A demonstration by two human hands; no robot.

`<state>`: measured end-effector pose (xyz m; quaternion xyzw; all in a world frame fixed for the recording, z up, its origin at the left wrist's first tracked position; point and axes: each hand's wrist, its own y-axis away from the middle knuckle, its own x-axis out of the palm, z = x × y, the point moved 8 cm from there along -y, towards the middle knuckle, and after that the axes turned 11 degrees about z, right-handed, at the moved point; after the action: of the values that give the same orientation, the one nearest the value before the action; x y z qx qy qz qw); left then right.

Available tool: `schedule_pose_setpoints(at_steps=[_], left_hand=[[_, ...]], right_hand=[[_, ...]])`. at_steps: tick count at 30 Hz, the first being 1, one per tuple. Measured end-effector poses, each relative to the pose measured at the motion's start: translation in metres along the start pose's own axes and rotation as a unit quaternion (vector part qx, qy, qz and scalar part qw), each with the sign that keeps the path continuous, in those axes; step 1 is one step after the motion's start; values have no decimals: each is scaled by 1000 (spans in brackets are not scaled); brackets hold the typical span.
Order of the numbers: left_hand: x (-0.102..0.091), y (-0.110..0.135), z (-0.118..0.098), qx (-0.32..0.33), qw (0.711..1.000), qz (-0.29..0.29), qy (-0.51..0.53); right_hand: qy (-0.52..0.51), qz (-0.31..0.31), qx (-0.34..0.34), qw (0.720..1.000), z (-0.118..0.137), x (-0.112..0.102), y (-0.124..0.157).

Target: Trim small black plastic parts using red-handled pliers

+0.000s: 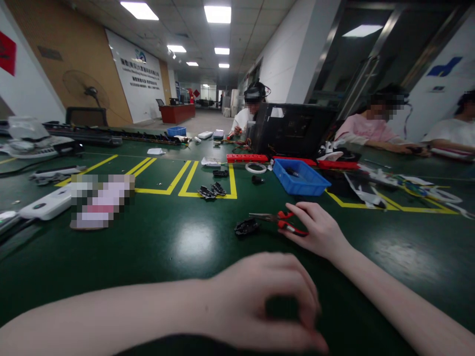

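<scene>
Red-handled needle-nose pliers (279, 217) are in my right hand (319, 228), its fingers and thumb around the handles. Their metal jaws point left, just above a small black plastic part (246, 227) on the green table. Closer to me, my left hand (263, 301) is raised over the table with its fingers curled round toward the thumb in a pinch shape. A gap shows through the curl. Its fingertips are blurred, so anything small between them cannot be made out. More black plastic parts (212, 191) lie farther off, inside a yellow-taped outline.
A blue bin (300, 177) with dark items stands beyond my right hand. Behind it are red strips (248, 158) and a large black box (295, 129). White devices (52, 201) lie at left. Cables and scraps (419, 185) spread at right. Other people sit across the table.
</scene>
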<state>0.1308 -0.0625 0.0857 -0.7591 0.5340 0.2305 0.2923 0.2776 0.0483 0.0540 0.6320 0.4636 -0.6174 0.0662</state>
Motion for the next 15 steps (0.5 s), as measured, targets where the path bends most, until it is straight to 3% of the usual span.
schedule_pose_setpoints(at_steps=[1,2,6,10,15], left_hand=[[-27,5,15,-4,993,-118,8],[-44,11,30,-5,984,-180,-1],[-76,35,88,-56,952,-278,-112],[-82,47,117,-95,937,-290,-173],[-72,40,124,-142,948,-215,-186]], right_hand=[[1,4,7,1000,-2,2,0],[3,8,12,1000,-3,3,-1],[27,25,16,999,-5,5,-3],[34,36,13,999,-3,2,-5],[34,27,28,999,0,-1,-6]])
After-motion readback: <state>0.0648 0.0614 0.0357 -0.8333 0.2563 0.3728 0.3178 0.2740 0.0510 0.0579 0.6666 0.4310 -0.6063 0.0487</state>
